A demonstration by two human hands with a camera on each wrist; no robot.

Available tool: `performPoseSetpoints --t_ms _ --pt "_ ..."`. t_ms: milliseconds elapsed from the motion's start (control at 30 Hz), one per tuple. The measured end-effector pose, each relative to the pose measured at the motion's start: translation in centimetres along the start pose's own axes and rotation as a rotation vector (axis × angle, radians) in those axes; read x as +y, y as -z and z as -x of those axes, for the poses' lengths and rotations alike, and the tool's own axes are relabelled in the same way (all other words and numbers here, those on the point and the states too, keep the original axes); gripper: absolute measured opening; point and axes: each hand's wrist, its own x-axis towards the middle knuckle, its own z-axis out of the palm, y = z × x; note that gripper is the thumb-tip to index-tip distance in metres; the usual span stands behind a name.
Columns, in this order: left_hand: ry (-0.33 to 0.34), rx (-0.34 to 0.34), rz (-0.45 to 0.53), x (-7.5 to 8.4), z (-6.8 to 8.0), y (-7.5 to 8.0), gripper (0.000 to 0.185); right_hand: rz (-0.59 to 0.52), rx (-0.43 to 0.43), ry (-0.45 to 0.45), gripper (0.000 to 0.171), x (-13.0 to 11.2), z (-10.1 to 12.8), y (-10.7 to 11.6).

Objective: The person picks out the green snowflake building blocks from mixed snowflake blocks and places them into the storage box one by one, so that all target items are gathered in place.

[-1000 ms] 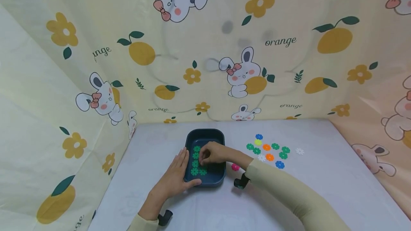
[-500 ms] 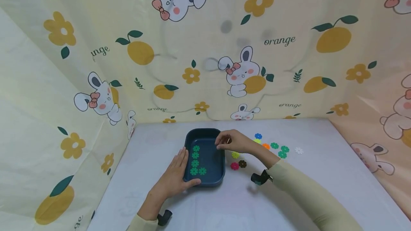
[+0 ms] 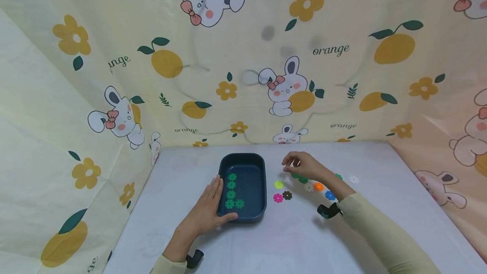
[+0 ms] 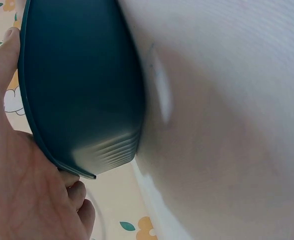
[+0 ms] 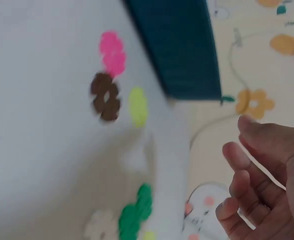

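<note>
A dark blue tray (image 3: 254,185) stands on the white table. Inside it, several green flower-shaped plastic pieces (image 3: 231,195) form an L along its left and near sides. My left hand (image 3: 207,208) rests against the tray's left wall, fingers straight and thumb spread along the near edge. Right of the tray, my right hand (image 3: 307,166) hovers over loose flower pieces, partly covering them. Its fingers are loosely bent, with a gap between thumb and fingertips and nothing held, as the right wrist view shows. Green pieces (image 5: 136,212) lie beneath it.
Beside the tray's right wall lie a yellow piece (image 3: 279,185), a pink piece (image 3: 278,198) and a brown piece (image 3: 287,195). Farther right are an orange piece (image 3: 318,186), a blue piece (image 3: 330,195) and a white piece (image 3: 354,179). A printed curtain (image 3: 243,96) hangs behind the table.
My right hand has lifted out of the tray and moved right, over the loose pieces. The left hand and the tray have stayed in place.
</note>
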Motion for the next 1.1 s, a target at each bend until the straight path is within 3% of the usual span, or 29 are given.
performPoseSetpoints --t_ms 300,633,900,1100 --pt "0.003 -0.003 0.001 0.1 0.0 0.1 0.123 0.018 -0.033 -0.168 0.016 3.1 0.9 0.1" --pt "-0.016 0.01 -0.013 -0.1 0.1 -0.1 0.123 0.057 -0.025 -0.282 0.022 5.2 1.1 -0.7" --pt "-0.014 0.001 -0.01 -0.3 0.0 -0.2 0.124 0.053 -0.029 -0.329 0.026 5.5 1.0 -1.1" --pt "-0.012 0.007 0.003 -0.2 0.0 -0.1 0.123 0.08 -0.023 -0.301 0.027 5.5 0.5 -1.4"
